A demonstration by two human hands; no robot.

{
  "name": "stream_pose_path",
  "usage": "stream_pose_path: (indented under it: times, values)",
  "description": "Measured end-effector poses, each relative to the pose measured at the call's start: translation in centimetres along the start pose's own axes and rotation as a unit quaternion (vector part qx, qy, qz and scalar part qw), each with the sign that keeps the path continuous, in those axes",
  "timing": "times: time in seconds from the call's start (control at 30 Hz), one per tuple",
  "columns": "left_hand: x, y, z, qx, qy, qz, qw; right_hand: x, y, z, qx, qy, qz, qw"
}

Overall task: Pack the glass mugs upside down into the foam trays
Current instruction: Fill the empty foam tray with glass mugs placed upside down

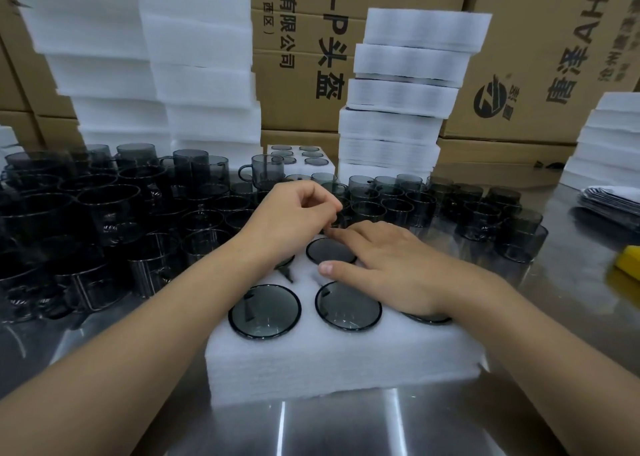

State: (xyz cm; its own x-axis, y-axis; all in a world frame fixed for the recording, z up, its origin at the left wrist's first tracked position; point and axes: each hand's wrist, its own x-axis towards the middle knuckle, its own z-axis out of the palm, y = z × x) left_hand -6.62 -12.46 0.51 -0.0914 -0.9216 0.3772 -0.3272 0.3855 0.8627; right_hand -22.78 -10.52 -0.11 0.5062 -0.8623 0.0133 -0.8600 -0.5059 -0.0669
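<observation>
A white foam tray [346, 358] lies in front of me on the steel table. Smoky glass mugs stand upside down in its pockets, their round bases showing at front left [265, 312], front middle [348, 305] and in the row behind [330, 250]. My right hand [388, 268] rests flat on the tray's right side with fingers stretched, covering most of another mug base [427, 318]. My left hand [294, 213] hovers over the tray's far edge. Its curled fingers pinch the dark glass of a mug [336, 220], which is mostly hidden by both hands.
Several loose upright mugs [114, 213] crowd the table to the left and behind the tray, more at the right [485, 213]. Foam tray stacks [194, 60] [405, 88] and cardboard boxes [554, 40] stand behind. A packed tray [298, 157], plastic bags [609, 199] and a yellow sponge [628, 260] lie nearby.
</observation>
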Motion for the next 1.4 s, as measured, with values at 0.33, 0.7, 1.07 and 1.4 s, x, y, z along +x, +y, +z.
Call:
stream_pose_path:
  times: [0.33, 0.7, 1.07, 1.4]
  values:
    - [-1.2, 0.4, -0.6, 0.137, -0.069, 0.106, 0.982, -0.9, 0.5, -1.1, 0.228, 0.096, -0.008, 0.969]
    - [-1.3, -0.5, -1.0, 0.183, -0.150, 0.100, 0.966, -6.0, 5.5, -3.1, 0.162, -0.043, -0.036, 0.985]
    - [-1.3, 0.2, -1.7, 0.071, -0.067, 0.119, 0.988, -6.7, 6.0, -1.3, 0.040, -0.049, -0.132, 0.989]
    - [-0.7, 1.2, -4.2, -0.111, 0.038, 0.118, 0.986, -11.3, 7.0, -4.2, -0.143, 0.103, -0.212, 0.961]
